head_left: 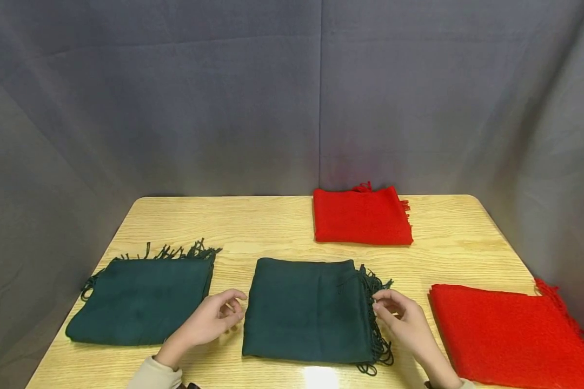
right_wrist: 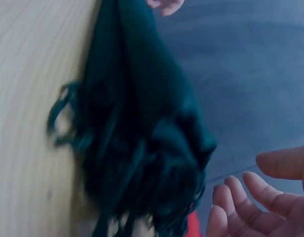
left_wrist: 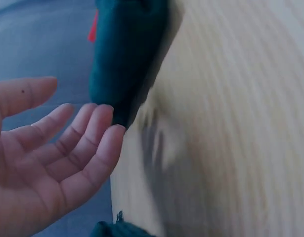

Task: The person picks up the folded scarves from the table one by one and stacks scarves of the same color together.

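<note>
A folded dark green scarf (head_left: 306,313) lies flat at the middle of the table, its fringe (head_left: 377,319) along the right side. Just off its left edge is my left hand (head_left: 219,316), fingers loosely bent and holding nothing; in the left wrist view the fingertips (left_wrist: 105,111) come right up to the scarf's folded edge (left_wrist: 124,64). On the other side, my right hand (head_left: 401,319) hovers by the fringe with thumb and fingers apart. The right wrist view shows that hand's relaxed fingers (right_wrist: 240,197) beside the fringed end (right_wrist: 142,173), gripping nothing.
Another folded green scarf (head_left: 143,302) lies at the left, fringe toward the back. One folded red scarf (head_left: 362,216) sits near the back edge, and a larger red one (head_left: 511,335) at the front right. A grey curtain (head_left: 224,108) hangs behind the wooden table (head_left: 224,216).
</note>
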{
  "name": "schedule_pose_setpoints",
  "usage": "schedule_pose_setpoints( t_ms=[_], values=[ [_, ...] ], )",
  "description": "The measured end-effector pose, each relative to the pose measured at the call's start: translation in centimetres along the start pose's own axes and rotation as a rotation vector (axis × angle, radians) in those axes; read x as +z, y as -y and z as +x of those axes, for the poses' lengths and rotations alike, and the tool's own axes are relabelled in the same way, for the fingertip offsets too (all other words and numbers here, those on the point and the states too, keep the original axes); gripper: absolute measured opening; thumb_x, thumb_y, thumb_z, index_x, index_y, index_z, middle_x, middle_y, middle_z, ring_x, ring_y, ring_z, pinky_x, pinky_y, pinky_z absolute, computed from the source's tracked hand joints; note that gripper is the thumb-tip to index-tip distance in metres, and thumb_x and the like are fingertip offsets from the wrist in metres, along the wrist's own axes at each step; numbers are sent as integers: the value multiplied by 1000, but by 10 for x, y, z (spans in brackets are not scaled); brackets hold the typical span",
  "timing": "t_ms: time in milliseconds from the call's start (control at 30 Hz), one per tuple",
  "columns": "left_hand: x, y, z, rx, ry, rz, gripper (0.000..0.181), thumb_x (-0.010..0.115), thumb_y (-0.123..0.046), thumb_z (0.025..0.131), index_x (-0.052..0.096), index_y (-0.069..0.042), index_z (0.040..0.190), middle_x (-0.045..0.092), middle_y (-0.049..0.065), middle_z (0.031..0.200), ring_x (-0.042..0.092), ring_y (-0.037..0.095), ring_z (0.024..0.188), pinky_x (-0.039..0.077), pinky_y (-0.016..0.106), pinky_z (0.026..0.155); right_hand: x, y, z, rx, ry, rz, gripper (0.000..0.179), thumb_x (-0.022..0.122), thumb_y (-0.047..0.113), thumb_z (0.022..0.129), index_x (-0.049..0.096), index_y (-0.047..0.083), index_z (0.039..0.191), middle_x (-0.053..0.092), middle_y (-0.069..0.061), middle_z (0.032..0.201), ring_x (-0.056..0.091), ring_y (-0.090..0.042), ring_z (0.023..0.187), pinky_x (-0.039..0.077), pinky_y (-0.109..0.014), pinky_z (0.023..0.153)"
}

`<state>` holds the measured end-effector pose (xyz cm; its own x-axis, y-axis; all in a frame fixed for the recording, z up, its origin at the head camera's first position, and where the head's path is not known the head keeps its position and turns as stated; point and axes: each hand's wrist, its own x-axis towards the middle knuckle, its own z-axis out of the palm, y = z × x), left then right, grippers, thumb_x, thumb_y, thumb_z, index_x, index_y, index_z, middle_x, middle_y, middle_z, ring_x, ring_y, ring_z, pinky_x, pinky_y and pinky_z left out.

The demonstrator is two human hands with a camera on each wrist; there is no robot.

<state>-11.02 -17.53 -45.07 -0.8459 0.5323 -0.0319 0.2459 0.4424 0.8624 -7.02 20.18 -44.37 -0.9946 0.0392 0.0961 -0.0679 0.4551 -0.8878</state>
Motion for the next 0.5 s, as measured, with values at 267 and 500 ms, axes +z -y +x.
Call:
schedule_pose_setpoints(
  t_ms=[267,500],
  values=[
    [-18,-4,-7,49,-1,-11,24,56,-6,90,52,4,111,60,7,83,57,15,67,46,26,60,14,22,0,-2,126,106,16,62,1,83,60,1,99,61,-7,81,59,-13,70,46,-26,60],
    [-38,-2,-17,50,14,-50,24,54,-6,91,49,4,112,58,10,83,52,12,60,43,26,54,30,33,6,-71,180,187,21,61,1,84,55,-4,103,59,-16,78,58,-19,66,48,-26,59]
  ],
)
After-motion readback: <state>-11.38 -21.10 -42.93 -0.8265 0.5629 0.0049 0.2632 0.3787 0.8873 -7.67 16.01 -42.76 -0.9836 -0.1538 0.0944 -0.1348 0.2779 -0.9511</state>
